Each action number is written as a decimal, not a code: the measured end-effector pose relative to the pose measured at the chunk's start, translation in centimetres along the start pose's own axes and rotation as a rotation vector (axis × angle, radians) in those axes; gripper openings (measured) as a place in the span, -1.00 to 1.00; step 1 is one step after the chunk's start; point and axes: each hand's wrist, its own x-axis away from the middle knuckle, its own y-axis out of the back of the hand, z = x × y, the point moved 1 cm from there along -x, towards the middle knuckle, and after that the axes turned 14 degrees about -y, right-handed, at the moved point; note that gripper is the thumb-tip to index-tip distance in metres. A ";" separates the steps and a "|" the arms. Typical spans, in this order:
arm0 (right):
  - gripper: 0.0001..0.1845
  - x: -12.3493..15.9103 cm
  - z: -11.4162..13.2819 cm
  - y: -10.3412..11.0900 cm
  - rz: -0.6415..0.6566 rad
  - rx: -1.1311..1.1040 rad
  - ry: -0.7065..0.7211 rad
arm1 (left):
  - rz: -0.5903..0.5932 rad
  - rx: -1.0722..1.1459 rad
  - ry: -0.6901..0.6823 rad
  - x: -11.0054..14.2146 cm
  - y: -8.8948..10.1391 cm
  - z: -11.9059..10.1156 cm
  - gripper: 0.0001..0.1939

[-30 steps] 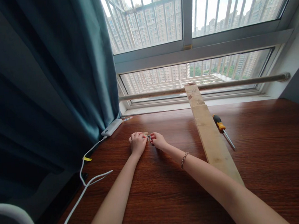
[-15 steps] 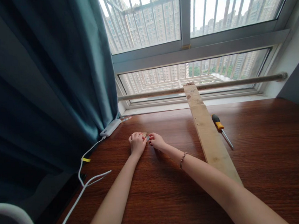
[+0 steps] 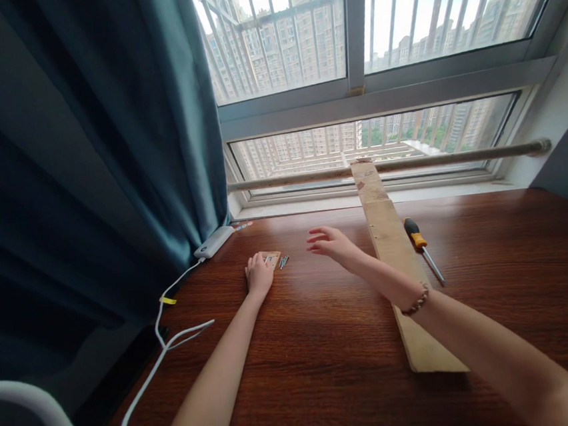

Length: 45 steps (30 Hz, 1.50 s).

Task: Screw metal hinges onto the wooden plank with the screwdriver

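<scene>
My left hand (image 3: 258, 276) rests on the desk with its fingers bent over a small tan card-like piece (image 3: 274, 255), gripping its left part. Some pale marks or small bits show on that piece, too small to tell. Just right of it lies a little bunch of screws (image 3: 283, 262), loose on the wood and apart from the fingers. My right hand (image 3: 334, 245) is raised between the screws and the long plank (image 3: 408, 281), fingers stretched out and holding nothing. A bracelet circles that wrist, and the forearm passes over the plank.
A screwdriver (image 3: 421, 243) with a black and yellow handle lies right of the plank. The plank's far end reaches the rail (image 3: 459, 156) by the window. At left, a white power strip (image 3: 214, 242) and cable (image 3: 161, 318) lie beside the dark blue curtain (image 3: 169, 117).
My right hand has left the screws and moved right, its fingers now spread. The screws have come into plain view on the desk. My left hand stays with the tan piece.
</scene>
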 end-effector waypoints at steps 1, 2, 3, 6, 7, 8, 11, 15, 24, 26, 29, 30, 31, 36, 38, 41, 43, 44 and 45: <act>-0.68 1.7 0.9 1.5 0.050 -0.078 0.064 | 0.014 -0.008 -0.012 0.0 -0.1 0.0 -0.72; -0.71 3.4 1.5 3.1 0.073 -0.135 0.121 | 0.024 -0.019 -0.025 0.1 -0.1 -0.1 -0.72; -0.74 4.9 1.9 4.7 0.060 -0.170 0.170 | 0.034 -0.028 -0.038 0.1 -0.2 -0.1 -0.73; -0.77 8.1 1.4 9.8 -0.124 -0.185 0.277 | 0.048 -0.042 -0.064 0.2 -0.3 -0.2 -0.73; -0.77 8.6 0.7 11.5 -0.212 -0.164 0.291 | 0.054 -0.049 -0.075 0.2 -0.4 -0.2 -0.72; -0.77 8.7 -0.2 13.1 -0.295 -0.133 0.296 | 0.063 -0.053 -0.089 0.2 -0.4 -0.1 -0.72; -0.74 8.2 -3.6 16.9 -0.538 -0.034 0.301 | 0.090 -0.047 -0.126 0.2 -0.6 0.0 -0.72; -0.59 7.5 -7.6 18.5 -0.655 -0.034 0.239 | 0.040 -0.059 -0.096 0.1 -0.4 0.3 -0.70; -0.76 8.5 -7.7 15.2 -0.352 -0.219 -0.006 | -0.059 0.514 -0.288 2.1 0.7 -10.6 -0.70; -0.80 8.5 -7.5 15.2 -0.288 -0.307 -0.031 | 0.080 0.830 -0.078 2.6 0.3 -15.6 -0.74; -0.81 8.4 -7.9 15.6 -0.240 -0.408 -0.028 | 0.367 1.283 0.376 2.8 -0.4 -22.8 -0.77; -0.79 8.3 -8.1 15.7 -0.228 -0.426 -0.018 | 0.448 1.383 0.492 2.8 -0.5 -24.9 -0.75; -0.76 8.2 -8.4 15.8 -0.214 -0.442 -0.008 | 0.501 1.447 0.577 2.7 -0.5 -26.7 -0.73; -0.62 8.7 -8.7 14.8 -0.155 -0.547 0.029 | 0.428 1.527 0.717 2.6 -0.8 -31.0 -0.77; -0.60 9.2 -8.3 13.8 -0.119 -0.588 0.053 | 0.385 1.496 0.776 2.7 -0.9 -30.7 -0.76; -0.55 10.2 -7.4 12.4 -0.051 -0.606 0.066 | 0.347 1.466 0.793 2.4 -0.3 -29.2 -0.76; -0.51 10.8 -6.9 12.0 -0.025 -0.596 0.040 | 0.301 1.441 0.733 1.7 0.7 -27.4 -0.77; -0.50 11.0 -6.8 12.0 -0.021 -0.590 0.020 | 0.266 1.421 0.683 1.2 1.3 -26.3 -0.78; -0.50 11.2 -6.7 12.1 -0.025 -0.585 0.001 | 0.219 1.391 0.629 0.7 2.0 -25.0 -0.79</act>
